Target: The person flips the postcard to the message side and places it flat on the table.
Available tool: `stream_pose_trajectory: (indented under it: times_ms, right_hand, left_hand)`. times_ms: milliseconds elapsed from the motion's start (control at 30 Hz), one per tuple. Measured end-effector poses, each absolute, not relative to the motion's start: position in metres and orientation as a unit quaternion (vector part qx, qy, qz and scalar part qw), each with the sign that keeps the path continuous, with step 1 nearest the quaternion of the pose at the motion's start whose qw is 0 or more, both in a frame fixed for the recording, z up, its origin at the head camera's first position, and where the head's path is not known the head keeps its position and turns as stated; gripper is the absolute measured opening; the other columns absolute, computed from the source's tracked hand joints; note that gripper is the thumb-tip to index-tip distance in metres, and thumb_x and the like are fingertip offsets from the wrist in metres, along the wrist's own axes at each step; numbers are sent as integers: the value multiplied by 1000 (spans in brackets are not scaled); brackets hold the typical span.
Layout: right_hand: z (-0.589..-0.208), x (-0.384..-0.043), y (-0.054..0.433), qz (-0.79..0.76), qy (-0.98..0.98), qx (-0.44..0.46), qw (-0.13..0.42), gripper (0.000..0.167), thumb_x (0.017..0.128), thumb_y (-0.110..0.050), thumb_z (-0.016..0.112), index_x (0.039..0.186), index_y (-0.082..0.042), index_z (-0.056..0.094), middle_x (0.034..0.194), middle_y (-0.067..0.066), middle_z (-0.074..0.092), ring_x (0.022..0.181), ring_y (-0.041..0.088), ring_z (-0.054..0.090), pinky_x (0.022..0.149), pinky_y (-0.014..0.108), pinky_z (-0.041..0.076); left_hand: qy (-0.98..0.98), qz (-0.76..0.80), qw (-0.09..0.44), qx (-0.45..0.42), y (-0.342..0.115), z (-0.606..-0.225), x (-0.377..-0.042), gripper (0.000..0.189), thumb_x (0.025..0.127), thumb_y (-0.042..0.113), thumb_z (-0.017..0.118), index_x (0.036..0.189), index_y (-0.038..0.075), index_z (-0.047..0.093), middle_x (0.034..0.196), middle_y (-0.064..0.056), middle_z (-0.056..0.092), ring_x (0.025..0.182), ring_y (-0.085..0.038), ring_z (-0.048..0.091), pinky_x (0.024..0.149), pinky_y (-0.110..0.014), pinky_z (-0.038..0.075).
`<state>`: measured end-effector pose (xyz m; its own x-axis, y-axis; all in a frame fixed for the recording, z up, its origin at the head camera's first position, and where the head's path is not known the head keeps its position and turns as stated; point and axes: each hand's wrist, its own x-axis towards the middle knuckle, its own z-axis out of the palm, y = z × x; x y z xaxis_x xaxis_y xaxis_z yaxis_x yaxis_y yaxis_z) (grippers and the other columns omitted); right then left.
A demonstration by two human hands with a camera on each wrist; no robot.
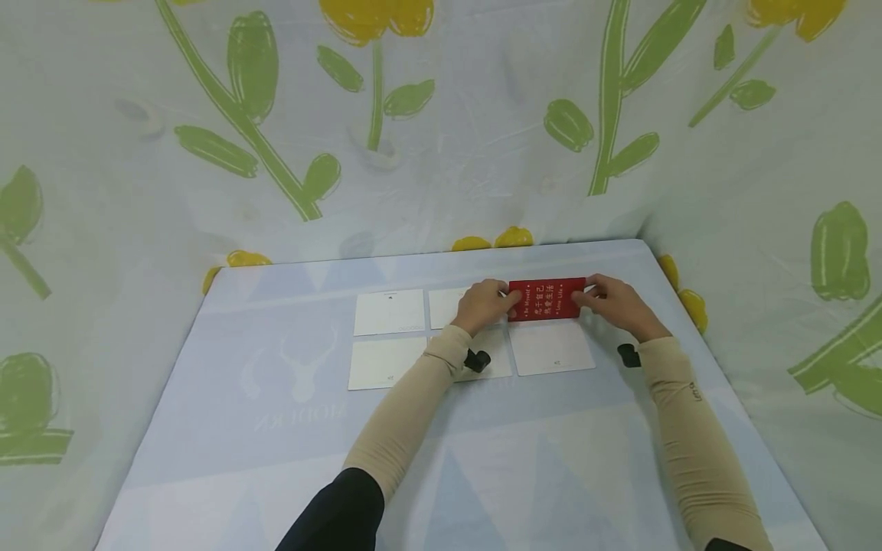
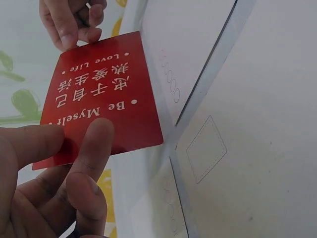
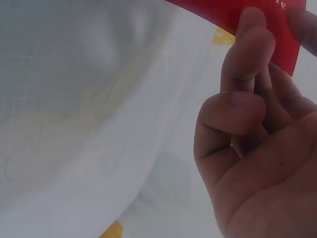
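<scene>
A red card (image 1: 546, 299) with white lettering, "Be Myself" and "Love Life" among it, is held up at the back right of the table. My left hand (image 1: 485, 304) pinches its left end between thumb and fingers. At the opposite end my right hand (image 1: 615, 304) pinches it too, thumb in front, as the right wrist view shows with the red card (image 3: 284, 44) at its upper right. Just below the card in the head view lies a white card (image 1: 554, 348). My left hand and sleeve partly cover other white cards beside it.
White cards lie in two rows: one at back left (image 1: 390, 312), one at front left (image 1: 383, 364), others partly hidden by the left arm. The pale patterned table (image 1: 207, 428) meets flower-printed fabric (image 1: 441, 184) at its back and sides.
</scene>
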<state>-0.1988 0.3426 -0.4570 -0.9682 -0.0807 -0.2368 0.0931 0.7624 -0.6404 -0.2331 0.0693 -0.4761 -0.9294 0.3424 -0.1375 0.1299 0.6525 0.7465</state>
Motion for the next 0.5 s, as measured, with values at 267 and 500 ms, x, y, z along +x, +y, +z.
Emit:
stream_pose_trajectory:
  times_ms: [267, 500]
  right_hand:
    - [-454, -199, 341, -348, 931, -9, 108, 57, 100, -55, 56, 126, -5, 55, 121, 21, 66, 104, 35, 61, 81, 44, 48]
    - [-452, -198, 338, -361, 929, -5, 85, 66, 99, -64, 50, 132, -7, 57, 123, 19, 65, 104, 32, 60, 82, 46, 46]
  left_hand:
    - [911, 374, 100, 143, 67, -474, -234, 40, 100, 44, 57, 116, 12, 74, 96, 3, 72, 81, -13, 62, 66, -27, 49]
    - [906, 384, 80, 159, 64, -471, -234, 37, 99, 43, 60, 114, 12, 74, 92, 4, 70, 76, -11, 61, 62, -27, 47]
